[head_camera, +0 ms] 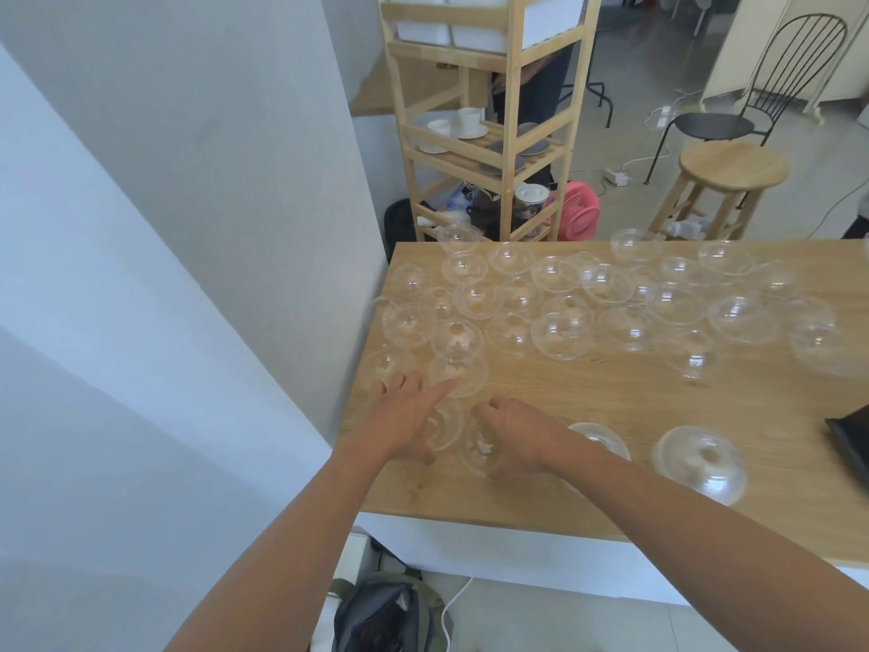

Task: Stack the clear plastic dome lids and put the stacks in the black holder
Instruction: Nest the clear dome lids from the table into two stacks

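Note:
Several clear plastic dome lids (559, 334) lie scattered over the far half of the wooden table (588, 397). My left hand (404, 416) rests near the table's left edge with fingers spread, touching a dome lid (444, 430) beside it. My right hand (512, 435) curls its fingers around another dome lid (477, 447) that lies right next to the first. A short stack of lids (700, 461) stands near the front edge, and one more lid (599, 437) shows just behind my right forearm. A corner of the black holder (851, 442) shows at the right edge.
A white wall (188, 228) runs close along the table's left side. Behind the table stand a wooden shelf rack (493, 134), a pink fan (578, 211), a wooden stool (729, 176) and a black chair (752, 110). A grey bag (381, 614) lies on the floor below.

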The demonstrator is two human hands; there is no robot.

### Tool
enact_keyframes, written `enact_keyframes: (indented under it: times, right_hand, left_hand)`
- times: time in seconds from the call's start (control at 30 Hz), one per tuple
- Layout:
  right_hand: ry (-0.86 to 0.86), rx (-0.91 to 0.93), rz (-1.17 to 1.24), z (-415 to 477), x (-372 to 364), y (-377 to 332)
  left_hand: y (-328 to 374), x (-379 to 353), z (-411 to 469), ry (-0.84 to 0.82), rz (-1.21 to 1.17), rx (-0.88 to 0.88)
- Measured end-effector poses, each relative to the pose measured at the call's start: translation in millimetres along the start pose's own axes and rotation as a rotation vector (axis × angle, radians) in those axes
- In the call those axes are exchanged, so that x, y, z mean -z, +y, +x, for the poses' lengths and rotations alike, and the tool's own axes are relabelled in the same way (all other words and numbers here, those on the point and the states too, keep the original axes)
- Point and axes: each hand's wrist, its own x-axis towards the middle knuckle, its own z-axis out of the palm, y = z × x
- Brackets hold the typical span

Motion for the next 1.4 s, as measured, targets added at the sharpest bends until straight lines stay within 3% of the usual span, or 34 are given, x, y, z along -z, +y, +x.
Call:
enact_keyframes:
  times: [0.27,0.43,0.97,1.4]
  right_hand:
    - [0.082,-0.013,0.069,-16,35,21]
    - [0.17,-0.077,0.138,-41,62,54]
    - [0.292,-0.278,0.3,-165,65,168]
    - [0.293,-0.255,0.271,-196,8,194]
  left_hand:
    - [6,38,-10,0.157,-0.498,0.018]
    - [28,49,-1,0.262,-0.632,-0.039]
    - [163,-8,16,0.454,-1.356,0.023]
    - [198,-56,0,0.321,-1.118,0.11]
